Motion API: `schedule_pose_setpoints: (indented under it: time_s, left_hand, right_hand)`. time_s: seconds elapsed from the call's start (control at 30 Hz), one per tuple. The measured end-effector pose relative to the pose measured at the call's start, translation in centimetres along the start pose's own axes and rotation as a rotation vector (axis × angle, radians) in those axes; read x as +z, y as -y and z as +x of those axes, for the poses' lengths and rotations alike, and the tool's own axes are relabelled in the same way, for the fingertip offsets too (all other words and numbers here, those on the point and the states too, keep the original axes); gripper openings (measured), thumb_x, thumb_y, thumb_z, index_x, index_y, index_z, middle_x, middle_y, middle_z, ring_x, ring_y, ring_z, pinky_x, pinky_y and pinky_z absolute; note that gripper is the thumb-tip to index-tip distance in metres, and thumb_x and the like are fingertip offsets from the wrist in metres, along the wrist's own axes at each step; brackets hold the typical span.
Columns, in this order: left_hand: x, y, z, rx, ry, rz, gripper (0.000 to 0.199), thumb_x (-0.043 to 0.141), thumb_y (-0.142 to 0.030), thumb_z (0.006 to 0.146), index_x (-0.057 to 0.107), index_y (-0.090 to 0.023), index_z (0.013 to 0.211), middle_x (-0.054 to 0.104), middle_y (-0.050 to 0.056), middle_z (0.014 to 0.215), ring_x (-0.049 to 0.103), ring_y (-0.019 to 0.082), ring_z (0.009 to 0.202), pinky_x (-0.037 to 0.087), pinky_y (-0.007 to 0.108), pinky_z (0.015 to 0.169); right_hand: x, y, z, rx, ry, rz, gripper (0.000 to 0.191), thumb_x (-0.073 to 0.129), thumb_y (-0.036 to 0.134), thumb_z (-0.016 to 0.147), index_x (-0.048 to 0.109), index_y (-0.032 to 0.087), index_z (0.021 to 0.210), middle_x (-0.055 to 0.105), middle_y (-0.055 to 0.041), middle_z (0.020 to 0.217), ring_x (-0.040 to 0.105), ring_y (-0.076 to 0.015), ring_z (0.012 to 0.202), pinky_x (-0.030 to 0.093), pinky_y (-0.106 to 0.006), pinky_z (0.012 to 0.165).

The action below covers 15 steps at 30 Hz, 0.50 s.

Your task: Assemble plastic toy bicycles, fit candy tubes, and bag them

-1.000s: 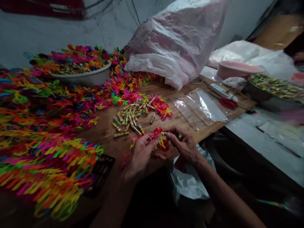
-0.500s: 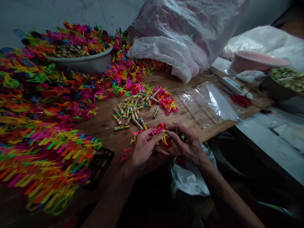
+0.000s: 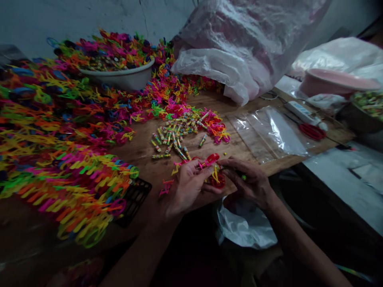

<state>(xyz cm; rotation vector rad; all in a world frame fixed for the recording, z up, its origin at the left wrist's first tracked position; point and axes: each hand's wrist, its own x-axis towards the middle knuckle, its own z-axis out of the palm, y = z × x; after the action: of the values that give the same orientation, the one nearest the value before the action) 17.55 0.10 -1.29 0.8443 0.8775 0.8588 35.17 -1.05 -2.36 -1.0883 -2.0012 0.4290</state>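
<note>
My left hand (image 3: 191, 185) pinches a small plastic toy bicycle (image 3: 213, 159) with red wheels and a yellow part, just above the table's front edge. My right hand (image 3: 251, 181) is beside it, fingers curled and fingertips close to the toy; what they pinch is too small to make out. A green bead (image 3: 243, 177) shows at the right hand's fingers. Behind the hands lie candy tubes (image 3: 176, 135) with patterned wrappers, in a loose pile. Pink toy parts (image 3: 166, 186) lie to the left of my left hand.
Colourful toy parts (image 3: 74, 119) heap over the left side, around a filled white basin (image 3: 119, 77). A black grid tray (image 3: 136, 201) stands by them. A large plastic bag (image 3: 239, 48), clear bags (image 3: 269, 135), red-handled scissors (image 3: 312, 131) and a power strip (image 3: 302, 111) occupy the right.
The view has swung slightly left, so everything sits further right in the picture. Both hands stay together at the toy bicycle, with little visible change in grip.
</note>
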Motion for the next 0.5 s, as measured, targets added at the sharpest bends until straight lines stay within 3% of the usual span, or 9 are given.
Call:
schedule_pose_setpoints:
  time_s: [0.2,0.33,0.5]
  left_hand:
    - [-0.16,0.15,-0.3,-0.045,0.067,-0.007,0.016,0.06,-0.018,0.077,0.059,-0.009,0.09,0.066,0.01,0.084,0.064,0.016,0.065,0.056,0.025,0.048]
    - [0.02,0.52,-0.3,-0.019,0.016,-0.028,0.019,0.061,-0.018,0.075,0.059,-0.008,0.091,0.067,0.011,0.085,0.065,0.016,0.063,0.055,0.025,0.045]
    - [0.2,0.71,-0.35,-0.037,0.039,-0.005,0.02,0.062,-0.021,0.074,0.06,-0.008,0.09,0.066,0.008,0.077,0.064,0.016,0.061,0.055,0.025,0.044]
  right_hand:
    - [-0.06,0.31,-0.44,-0.005,0.084,0.004,0.027,0.053,0.018,0.088,0.061,0.021,0.113,0.066,-0.0067,0.095,0.063,-0.0156,0.086,0.05,-0.025,0.072]
    - [-0.28,0.18,-0.27,-0.045,0.095,-0.011,0.03,0.053,0.017,0.087,0.06,0.022,0.115,0.065,-0.0061,0.095,0.062,-0.0153,0.087,0.049,-0.025,0.076]
    - [-0.9,0.04,-0.8,-0.1,0.172,-0.047,0.036,0.049,0.012,0.085,0.056,0.018,0.12,0.064,-0.0091,0.1,0.061,-0.0169,0.094,0.051,-0.027,0.08]
